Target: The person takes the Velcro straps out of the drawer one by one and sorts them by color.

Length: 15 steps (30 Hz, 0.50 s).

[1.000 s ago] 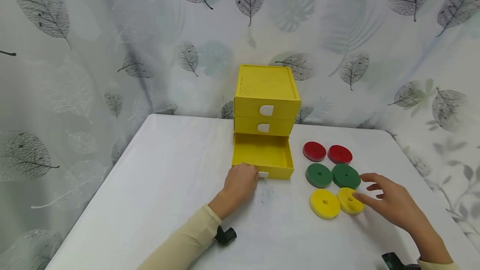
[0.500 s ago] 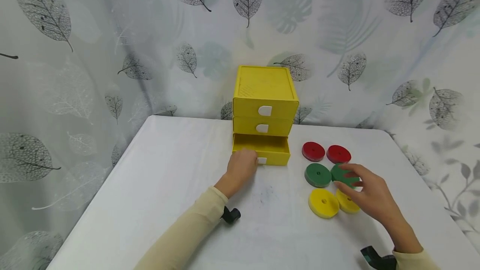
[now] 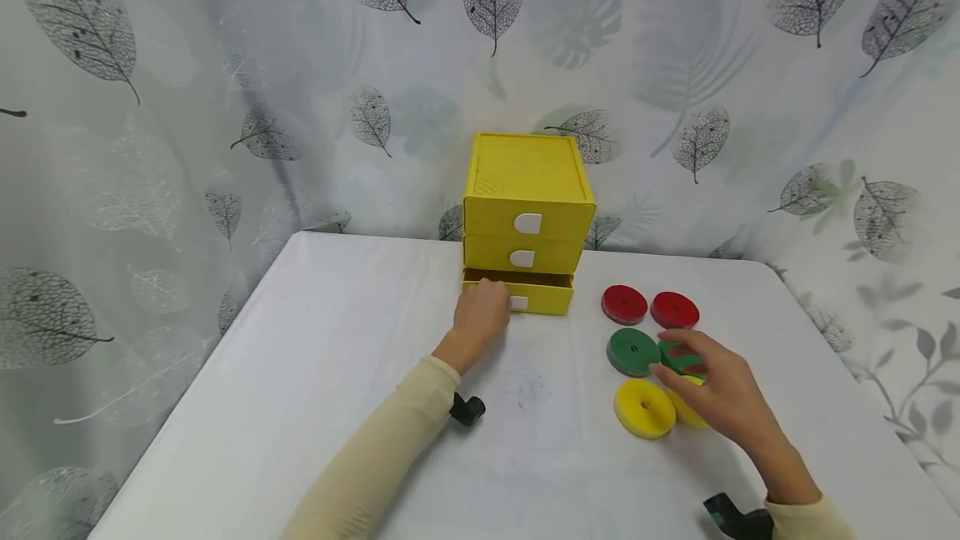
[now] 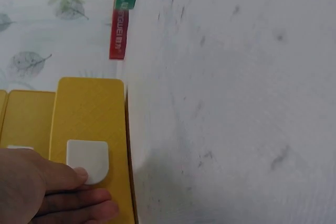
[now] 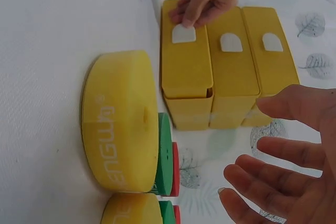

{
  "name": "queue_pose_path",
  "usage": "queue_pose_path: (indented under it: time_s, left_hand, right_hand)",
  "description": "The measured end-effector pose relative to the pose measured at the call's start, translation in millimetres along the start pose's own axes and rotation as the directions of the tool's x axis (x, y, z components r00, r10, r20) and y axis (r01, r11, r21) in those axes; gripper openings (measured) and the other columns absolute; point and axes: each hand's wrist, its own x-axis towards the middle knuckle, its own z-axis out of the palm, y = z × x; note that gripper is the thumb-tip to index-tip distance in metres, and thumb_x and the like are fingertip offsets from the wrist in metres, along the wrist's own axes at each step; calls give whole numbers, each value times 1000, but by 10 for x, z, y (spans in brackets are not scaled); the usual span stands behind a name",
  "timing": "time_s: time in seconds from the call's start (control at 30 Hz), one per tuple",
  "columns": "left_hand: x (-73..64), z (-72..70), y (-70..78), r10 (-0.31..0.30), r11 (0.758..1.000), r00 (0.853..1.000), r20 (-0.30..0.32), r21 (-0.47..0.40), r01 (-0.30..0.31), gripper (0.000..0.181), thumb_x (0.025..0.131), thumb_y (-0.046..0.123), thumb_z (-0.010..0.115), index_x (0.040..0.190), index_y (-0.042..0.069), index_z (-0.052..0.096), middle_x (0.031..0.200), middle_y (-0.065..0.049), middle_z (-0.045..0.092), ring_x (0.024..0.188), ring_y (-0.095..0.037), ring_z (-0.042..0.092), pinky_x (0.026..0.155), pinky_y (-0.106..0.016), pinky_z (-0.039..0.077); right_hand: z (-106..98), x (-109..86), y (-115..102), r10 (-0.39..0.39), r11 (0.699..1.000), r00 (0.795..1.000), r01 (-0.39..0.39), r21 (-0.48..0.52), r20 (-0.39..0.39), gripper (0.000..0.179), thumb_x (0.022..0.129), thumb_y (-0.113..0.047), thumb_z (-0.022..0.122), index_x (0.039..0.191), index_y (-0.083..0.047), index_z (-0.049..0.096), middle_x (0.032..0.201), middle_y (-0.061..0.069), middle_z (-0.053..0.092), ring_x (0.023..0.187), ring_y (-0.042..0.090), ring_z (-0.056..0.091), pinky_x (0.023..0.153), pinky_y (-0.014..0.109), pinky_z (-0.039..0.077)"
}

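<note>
A yellow three-drawer box (image 3: 529, 169) stands at the table's back, its bottom drawer (image 3: 551, 298) slightly out. My left hand (image 3: 480, 315) presses on that drawer's front. In the left wrist view the thumb touches the white tab (image 4: 86, 156), with fingers lying against the yellow front just below. My right hand (image 3: 716, 386) hovers over the right-hand green disc (image 3: 675, 354) and yellow disc (image 3: 686, 408), partly hiding both. Its fingers are spread, bent slightly and holding nothing, as the right wrist view shows. Another green disc (image 3: 633, 352) and yellow disc (image 3: 645, 408) lie to their left.
Two red discs (image 3: 624, 305) lie behind the green ones, right of the box. All the discs are thick with a small central hole; lettering marks the rim of a yellow disc (image 5: 118, 129). Leaf-patterned curtain (image 3: 420, 65) surrounds the white table (image 3: 300, 373).
The bottom drawer has slid back into the box, from well out to a narrow gap, my left hand moving with it. My right hand has moved left over the green and yellow discs.
</note>
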Motion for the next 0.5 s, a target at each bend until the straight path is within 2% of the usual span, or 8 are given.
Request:
queue_pose_path:
  time_s: [0.2,0.5]
  left_hand:
    - [51,-10,-12,-16,1000,1000,9,-4,16,27,101,14,69,75,8,69,58,-2,51,50,-14,43,45,-27,39]
    - [116,-4,-54,-49,999,999,4,-19,49,25,101,15,69,78,7,73,70,-8,65,58,-23,63,51,-35,54]
  right_hand:
    - [52,31,-18,-32,999,999,32,4,-14,52,86,-11,86,133,-4,63,120,19,68,101,37,68,79,52,60]
    - [103,101,-46,-69,997,998,70,36,-11,51,87,-13,86,132,-4,64,118,17,68,101,38,67,78,53,60]
